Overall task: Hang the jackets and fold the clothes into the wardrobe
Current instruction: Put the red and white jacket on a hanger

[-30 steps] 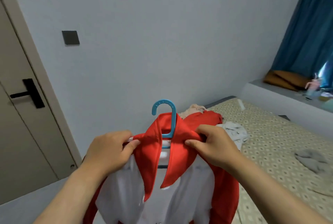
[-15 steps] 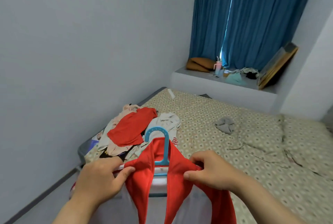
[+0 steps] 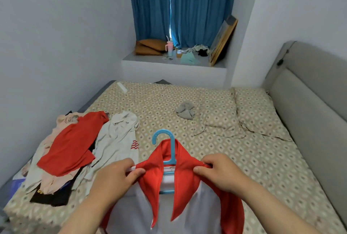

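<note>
A red and white jacket (image 3: pixel 185 183) hangs on a blue hanger (image 3: pixel 169 151) held up in front of me, its hook pointing up. My left hand (image 3: pixel 114 177) pinches the jacket's left shoulder and the hanger's white arm. My right hand (image 3: pixel 221 173) grips the right shoulder of the collar. On the bed's left side lies a pile of clothes (image 3: pixel 75 151): a red shirt on top, a white hooded top beside it, pink and black pieces underneath. The wardrobe is out of view.
The bed (image 3: pixel 244 158) with a patterned sheet fills the room ahead, with a grey headboard (image 3: pixel 309 106) on the right. A small grey cloth (image 3: pixel 185 110) lies mid-bed beside a pillow (image 3: pixel 217 113). A window ledge (image 3: pixel 174 60) with clutter sits below blue curtains (image 3: pixel 180 6).
My view has swung right from the door and wall to the bed and window. Both hands keep the same hold on the jacket and hanger.
</note>
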`<state>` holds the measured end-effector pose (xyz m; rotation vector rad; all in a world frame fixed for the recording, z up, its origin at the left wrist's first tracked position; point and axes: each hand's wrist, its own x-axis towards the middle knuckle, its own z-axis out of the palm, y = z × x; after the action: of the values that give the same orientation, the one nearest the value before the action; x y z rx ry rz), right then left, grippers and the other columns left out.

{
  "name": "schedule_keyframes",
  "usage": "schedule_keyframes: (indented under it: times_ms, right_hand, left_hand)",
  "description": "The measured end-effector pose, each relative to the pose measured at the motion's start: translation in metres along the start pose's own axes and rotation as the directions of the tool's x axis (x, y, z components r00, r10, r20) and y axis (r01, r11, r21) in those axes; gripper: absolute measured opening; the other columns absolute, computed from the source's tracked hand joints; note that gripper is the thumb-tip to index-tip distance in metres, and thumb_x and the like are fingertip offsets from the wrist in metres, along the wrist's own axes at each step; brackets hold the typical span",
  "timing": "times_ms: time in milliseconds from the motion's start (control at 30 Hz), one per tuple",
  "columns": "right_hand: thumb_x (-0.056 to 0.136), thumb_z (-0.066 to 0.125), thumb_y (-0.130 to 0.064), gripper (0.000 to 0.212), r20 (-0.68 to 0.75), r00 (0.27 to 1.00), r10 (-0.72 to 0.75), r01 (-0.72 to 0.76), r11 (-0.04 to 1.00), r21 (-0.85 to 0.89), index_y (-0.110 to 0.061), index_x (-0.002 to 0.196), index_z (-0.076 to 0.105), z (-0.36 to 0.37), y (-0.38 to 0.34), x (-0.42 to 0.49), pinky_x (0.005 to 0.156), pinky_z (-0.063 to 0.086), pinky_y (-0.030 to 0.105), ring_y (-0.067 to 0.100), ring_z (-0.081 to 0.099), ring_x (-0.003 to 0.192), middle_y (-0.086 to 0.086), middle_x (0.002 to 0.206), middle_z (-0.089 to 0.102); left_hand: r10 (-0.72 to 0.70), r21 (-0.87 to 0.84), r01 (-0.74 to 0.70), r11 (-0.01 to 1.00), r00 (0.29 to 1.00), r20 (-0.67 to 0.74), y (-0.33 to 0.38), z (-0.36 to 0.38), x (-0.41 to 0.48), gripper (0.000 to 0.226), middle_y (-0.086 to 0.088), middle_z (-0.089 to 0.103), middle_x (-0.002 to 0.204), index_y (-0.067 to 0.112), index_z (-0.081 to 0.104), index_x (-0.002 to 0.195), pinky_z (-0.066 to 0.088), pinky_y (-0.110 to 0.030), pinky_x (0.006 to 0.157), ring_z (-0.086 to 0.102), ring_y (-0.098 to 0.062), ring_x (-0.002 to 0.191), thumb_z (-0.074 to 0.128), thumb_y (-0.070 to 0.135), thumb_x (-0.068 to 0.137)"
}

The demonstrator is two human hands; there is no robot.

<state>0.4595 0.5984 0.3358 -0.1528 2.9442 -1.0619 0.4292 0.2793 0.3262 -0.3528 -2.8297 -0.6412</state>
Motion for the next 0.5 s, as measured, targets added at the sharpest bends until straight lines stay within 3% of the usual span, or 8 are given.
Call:
schedule_keyframes:
  times_ms: [167,267,333,500]
  right_hand:
    - [0.083,0.066,-0.055,0.053,-0.191,0.965,0.181,-0.206,0.971,-0.118,-0.016,0.054,0.045,0.012,0.032,0.049,0.06,0.038,0.036,0.012,0.053,0.059,-0.001,0.053,0.051]
    - [0.085,0.063,-0.057,0.053,-0.245,0.934,0.261,-0.303,0.941,-0.153,-0.018,0.054,0.044,0.028,0.045,0.077,0.055,0.032,0.029,0.012,0.05,0.06,-0.002,0.055,0.049]
    - [0.086,0.06,-0.058,0.054,-0.251,0.921,0.297,-0.345,0.922,-0.174,-0.018,0.054,0.043,0.04,0.057,0.098,0.051,0.029,0.023,0.012,0.048,0.059,-0.002,0.054,0.047]
    - [0.083,0.039,-0.067,0.052,-0.327,0.9,0.286,-0.371,0.899,-0.234,-0.028,0.05,0.029,0.086,0.104,0.143,0.059,0.028,0.03,0.015,0.042,0.054,-0.009,0.051,0.035]
  left_hand:
    - [0.07,-0.07,-0.062,0.996,0.989,0.129,-0.015,0.05,0.076,0.046,0.006,0.053,0.061,0.018,0.046,0.069,0.042,-0.034,0.062,0.056,-0.017,0.07,0.058,0.058,0.088]
    - [0.147,-0.121,-0.129,0.984,0.977,0.154,-0.033,0.085,0.114,0.045,0.007,0.053,0.06,0.021,0.046,0.067,0.043,-0.035,0.06,0.06,-0.019,0.07,0.043,0.063,0.082]
    - [0.204,-0.131,-0.183,0.974,0.964,0.17,-0.047,0.112,0.138,0.043,0.003,0.057,0.06,0.024,0.044,0.063,0.041,-0.034,0.055,0.06,-0.022,0.066,0.037,0.062,0.082]
    - [0.252,-0.108,-0.236,0.966,0.952,0.174,-0.066,0.189,0.184,0.03,0.003,0.052,0.053,0.03,0.033,0.063,0.028,-0.03,0.053,0.054,-0.029,0.052,0.037,0.047,0.087]
